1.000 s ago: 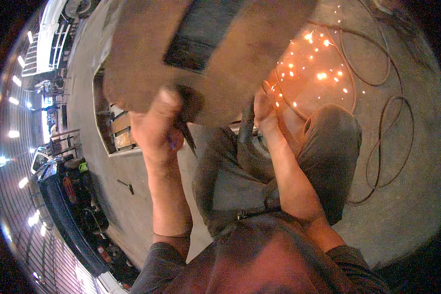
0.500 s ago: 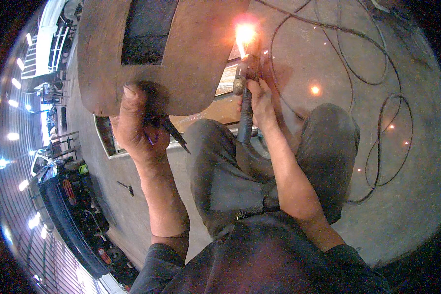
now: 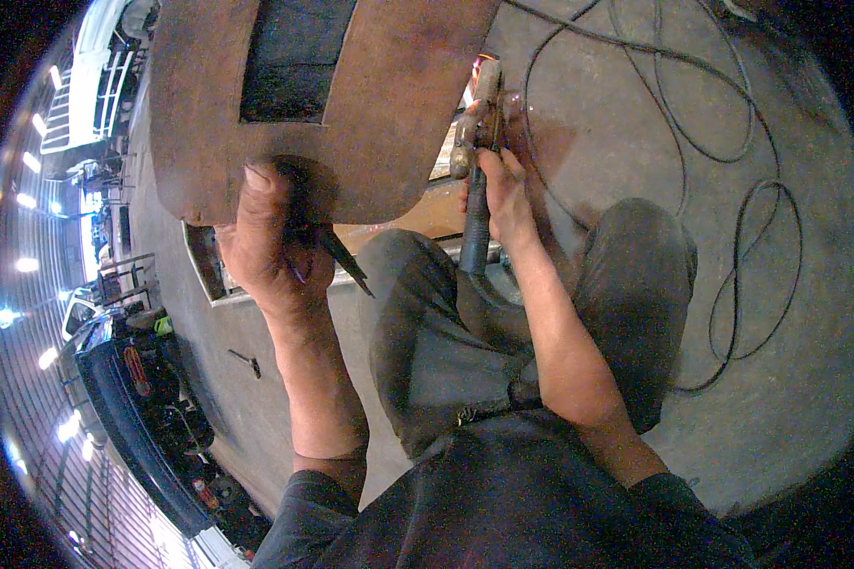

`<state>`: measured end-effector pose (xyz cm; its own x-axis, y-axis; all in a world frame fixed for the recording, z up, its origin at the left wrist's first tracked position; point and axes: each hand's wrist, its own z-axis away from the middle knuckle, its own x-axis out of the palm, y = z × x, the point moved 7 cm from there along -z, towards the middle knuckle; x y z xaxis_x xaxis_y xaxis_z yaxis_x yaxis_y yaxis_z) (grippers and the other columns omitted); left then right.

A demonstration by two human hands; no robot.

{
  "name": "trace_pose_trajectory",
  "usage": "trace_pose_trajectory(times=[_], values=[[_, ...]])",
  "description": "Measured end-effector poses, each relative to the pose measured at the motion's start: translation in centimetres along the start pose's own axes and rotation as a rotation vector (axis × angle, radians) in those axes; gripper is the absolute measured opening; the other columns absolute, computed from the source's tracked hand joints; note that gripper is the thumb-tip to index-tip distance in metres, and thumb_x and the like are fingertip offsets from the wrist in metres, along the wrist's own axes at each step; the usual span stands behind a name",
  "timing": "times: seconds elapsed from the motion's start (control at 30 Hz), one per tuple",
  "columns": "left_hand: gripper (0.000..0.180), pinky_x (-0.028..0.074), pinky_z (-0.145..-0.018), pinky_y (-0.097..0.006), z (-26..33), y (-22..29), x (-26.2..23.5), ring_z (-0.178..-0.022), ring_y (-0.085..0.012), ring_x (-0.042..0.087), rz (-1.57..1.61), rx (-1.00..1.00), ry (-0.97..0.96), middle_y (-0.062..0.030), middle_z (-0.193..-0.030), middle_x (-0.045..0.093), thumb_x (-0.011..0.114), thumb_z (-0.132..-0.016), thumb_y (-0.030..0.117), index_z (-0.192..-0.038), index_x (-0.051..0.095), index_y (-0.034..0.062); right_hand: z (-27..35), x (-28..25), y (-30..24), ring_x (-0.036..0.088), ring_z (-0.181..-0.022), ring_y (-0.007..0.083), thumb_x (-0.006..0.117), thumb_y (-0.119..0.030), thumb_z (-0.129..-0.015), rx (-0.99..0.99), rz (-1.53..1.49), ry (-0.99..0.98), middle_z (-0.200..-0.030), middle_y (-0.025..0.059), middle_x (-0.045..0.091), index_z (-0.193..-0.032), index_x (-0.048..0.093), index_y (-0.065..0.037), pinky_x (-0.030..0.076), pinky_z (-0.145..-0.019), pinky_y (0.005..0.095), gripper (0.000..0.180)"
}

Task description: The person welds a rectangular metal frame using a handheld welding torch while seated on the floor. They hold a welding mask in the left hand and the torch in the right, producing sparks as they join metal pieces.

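Note:
My left hand (image 3: 273,247) grips the handle of a brown hand-held welding shield (image 3: 370,104) with a dark rectangular window, raised close to the camera. A thin dark rod pokes out below that hand. My right hand (image 3: 503,194) is closed on a welding electrode holder (image 3: 476,142) with a blue-grey handle, its tip pointing at metal work on the floor, partly hidden behind the shield. A faint glow shows at the tip. My knees in grey trousers are bent below the hands.
Black welding cables (image 3: 731,218) loop over the concrete floor on the right. A metal frame (image 3: 209,275) lies on the floor at the left. A dark vehicle (image 3: 133,398) stands at the lower left, and a small hammer (image 3: 247,360) lies near it.
The bright arc and flying sparks have died down to a faint glow. The shield has shifted left and lower in view, uncovering the electrode holder, and my right hand has stayed at the work.

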<state>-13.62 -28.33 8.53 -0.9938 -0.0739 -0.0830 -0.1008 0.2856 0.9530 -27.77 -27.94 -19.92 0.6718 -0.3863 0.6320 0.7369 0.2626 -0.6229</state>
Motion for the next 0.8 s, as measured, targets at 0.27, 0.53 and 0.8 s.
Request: trace_pose_trajectory(times=[0.27,0.53,0.8], values=[[0.049,0.052,-0.071,-0.037,1.5,-1.1,2.1,-0.083,-0.0235,0.063,-0.026,-0.223,-0.264,-0.0096,-0.095,0.065,0.077,-0.082,0.033,-0.111,0.059,-0.0019,-0.9,-0.7,0.2,0.057,-0.056,0.0189,0.053,-0.033,-0.092,-0.060,-0.140,0.022,-0.073,0.0075,0.056,-0.100,0.052,-0.007,0.050,-0.048,0.0346,0.028],[0.066,0.049,-0.087,-0.035,2.6,-2.0,4.9,-0.098,-0.0219,0.063,0.021,-0.300,-0.292,-0.0082,-0.107,0.067,0.089,-0.068,0.027,-0.120,0.059,-0.0009,-0.8,-1.0,0.7,0.057,-0.054,0.0188,0.053,-0.033,-0.092,-0.072,-0.159,0.031,-0.071,0.0072,0.056,-0.099,0.052,-0.007,0.049,-0.047,0.0345,0.027],[0.065,0.049,-0.087,-0.035,2.0,-2.8,4.4,-0.099,-0.0216,0.062,0.030,-0.333,-0.320,-0.0090,-0.107,0.067,0.088,-0.070,0.028,-0.120,0.059,-0.0011,-1.1,-1.3,0.9,0.056,-0.052,0.0187,0.053,-0.032,-0.092,-0.072,-0.158,0.038,-0.070,0.0070,0.055,-0.099,0.052,-0.007,0.049,-0.046,0.0343,0.026]])
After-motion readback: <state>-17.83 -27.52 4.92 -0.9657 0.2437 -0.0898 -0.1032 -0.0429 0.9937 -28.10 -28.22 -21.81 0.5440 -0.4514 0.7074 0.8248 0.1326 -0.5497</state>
